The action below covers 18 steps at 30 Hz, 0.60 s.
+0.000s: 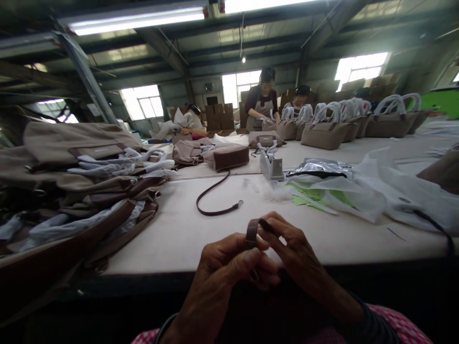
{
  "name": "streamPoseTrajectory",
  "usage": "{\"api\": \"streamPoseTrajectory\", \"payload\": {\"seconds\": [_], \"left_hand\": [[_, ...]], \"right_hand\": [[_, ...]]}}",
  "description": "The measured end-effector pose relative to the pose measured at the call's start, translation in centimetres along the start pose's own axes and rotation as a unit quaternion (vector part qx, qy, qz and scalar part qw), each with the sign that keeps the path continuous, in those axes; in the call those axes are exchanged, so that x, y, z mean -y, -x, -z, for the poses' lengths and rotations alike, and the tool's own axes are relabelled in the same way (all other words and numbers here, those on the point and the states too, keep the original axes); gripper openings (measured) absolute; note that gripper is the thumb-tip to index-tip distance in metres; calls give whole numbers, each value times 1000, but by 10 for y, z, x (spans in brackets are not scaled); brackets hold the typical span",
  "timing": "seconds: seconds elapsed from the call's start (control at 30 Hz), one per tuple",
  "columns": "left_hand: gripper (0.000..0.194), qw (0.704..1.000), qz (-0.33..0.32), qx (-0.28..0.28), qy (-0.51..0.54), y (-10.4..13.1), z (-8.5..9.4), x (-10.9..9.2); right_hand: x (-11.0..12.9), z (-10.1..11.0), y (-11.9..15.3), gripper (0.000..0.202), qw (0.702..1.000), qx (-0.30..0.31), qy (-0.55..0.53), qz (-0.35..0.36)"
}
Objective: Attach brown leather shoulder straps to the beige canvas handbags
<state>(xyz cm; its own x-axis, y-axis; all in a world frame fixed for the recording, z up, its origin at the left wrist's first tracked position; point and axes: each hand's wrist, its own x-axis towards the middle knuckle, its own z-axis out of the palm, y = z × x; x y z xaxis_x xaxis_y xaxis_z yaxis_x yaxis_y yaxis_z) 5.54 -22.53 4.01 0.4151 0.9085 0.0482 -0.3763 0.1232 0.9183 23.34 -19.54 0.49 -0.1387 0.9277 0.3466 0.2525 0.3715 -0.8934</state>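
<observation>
Seemingly a bending step: brown strap (252, 232) arched between the fingers (247, 260) of left hand (224, 270) and right hand (296, 246), each pinching it; table (179, 243) beyond them. Next move likely calls for firm, close pinching.

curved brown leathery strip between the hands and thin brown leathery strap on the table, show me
Curved brown leathery strip (252, 232): head view, bend's left side.
Thin brown leathery strap (215, 213): head view, lower stretch.

At the left of the surface (179, 248) lies a pile of bags (71, 136). In the middle, a strap (215, 213) lies before one bag (233, 156). To the right stands a tape dispenser (275, 168), then plastic sheets (380, 191); behind these is a row of bags (324, 135). Nearest, between left hand (229, 263) and right hand (292, 243), is a strip (252, 231).
</observation>
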Motion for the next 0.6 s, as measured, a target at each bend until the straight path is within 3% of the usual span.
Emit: {"api": "streamPoseTrajectory", "payload": {"seconds": [0.17,0.3,0.37,0.43,0.53,0.6], "left_hand": [[25,981,-119,-137,69,-28,5,0],[27,965,-164,-192,-66,-41,11,23],[23,956,-183,-180,-141,-42,13,35],[20,937,-221,-127,-238,-43,17,44],[25,862,-265,-26,-431,-44,30,52],[27,815,-260,9,-518,-44,40,53]], "right_hand": [[-7,-30,24,46,985,127,-93,-73],[-12,-36,36,50,957,192,-150,-156],[-13,-30,39,53,949,210,-156,-174],[-15,-21,42,52,948,226,-142,-176],[-15,-2,46,44,955,229,-91,-168],[-12,14,45,33,962,206,-54,-174]]}}
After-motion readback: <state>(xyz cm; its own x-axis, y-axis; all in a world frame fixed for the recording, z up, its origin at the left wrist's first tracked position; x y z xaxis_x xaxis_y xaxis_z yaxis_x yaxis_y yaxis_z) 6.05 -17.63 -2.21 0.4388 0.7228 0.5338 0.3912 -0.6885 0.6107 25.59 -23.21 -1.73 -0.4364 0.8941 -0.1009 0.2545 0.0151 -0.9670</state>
